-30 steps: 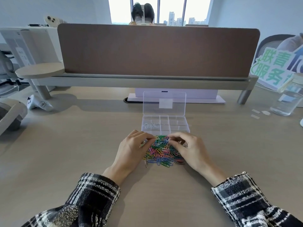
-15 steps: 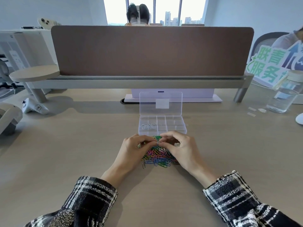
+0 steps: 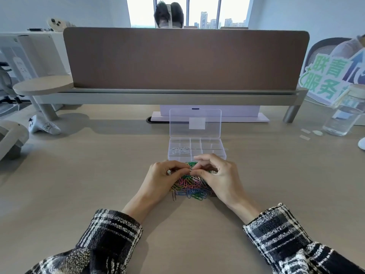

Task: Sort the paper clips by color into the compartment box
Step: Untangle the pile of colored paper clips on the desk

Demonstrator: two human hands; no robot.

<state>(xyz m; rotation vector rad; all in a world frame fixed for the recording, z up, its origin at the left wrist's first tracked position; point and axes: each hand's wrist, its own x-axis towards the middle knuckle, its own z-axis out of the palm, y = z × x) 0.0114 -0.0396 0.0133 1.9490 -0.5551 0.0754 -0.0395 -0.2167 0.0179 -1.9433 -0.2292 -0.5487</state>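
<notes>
Clips [image 3: 189,187]: a mixed-colour heap lies on the counter [image 3: 98,175], touching or just short of the near wall of the box [image 3: 213,147]. That placement keeps each transfer into the box short.

Box: open, with its lid [image 3: 195,123] standing upright on the far side. The lid is therefore clear of the hands, and every compartment can be reached from above. The near-left compartment holds a small batch of silver clips [image 3: 179,149]. The other compartments look unfilled, so by judgement the sort is at an early stage.

Left hand [image 3: 162,178]: on the left side of the heap, fingers curled, thumb and forefinger pinched narrow on one clip [image 3: 190,169] above the heap's far edge.

Right hand [image 3: 221,175]: on the right side of the heap, thumb and forefinger closed on the same clip, remaining fingers raised towards the box. Which hand carries the load cannot be told. The two-handed pinch is probably there to free the clip from its tangled neighbours.

The clip appears pale or silver, though it is too small for the colour to be certain. If it is silver, it belongs in the near-left compartment. Hazard: linked clips may trail along and land in the wrong compartment.
</notes>
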